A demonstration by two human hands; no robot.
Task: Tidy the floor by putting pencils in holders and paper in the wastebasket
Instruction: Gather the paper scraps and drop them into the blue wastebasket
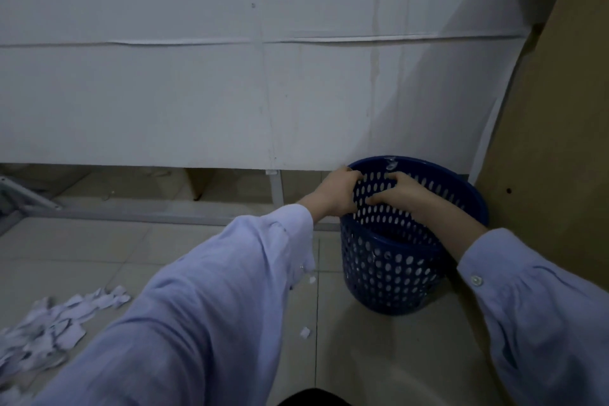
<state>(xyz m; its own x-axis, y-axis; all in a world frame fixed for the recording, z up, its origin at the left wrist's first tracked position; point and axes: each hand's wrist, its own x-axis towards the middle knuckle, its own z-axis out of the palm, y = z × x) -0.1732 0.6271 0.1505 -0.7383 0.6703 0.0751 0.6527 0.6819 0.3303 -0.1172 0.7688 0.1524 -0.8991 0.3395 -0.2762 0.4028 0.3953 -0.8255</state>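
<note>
Curling over the rim at centre right, the left hand [339, 191] has its grip clamped on the wastebasket [389, 273], a round tub of dark blue plastic punched with oval holes, standing on smooth pale floor tiles [379, 356]. The right hand [400, 193] sits inside the mouth, fingers bent; whether its grip holds anything, can't tell. Torn white paper scraps [49, 330] lie heaped and ragged at lower left.
</note>
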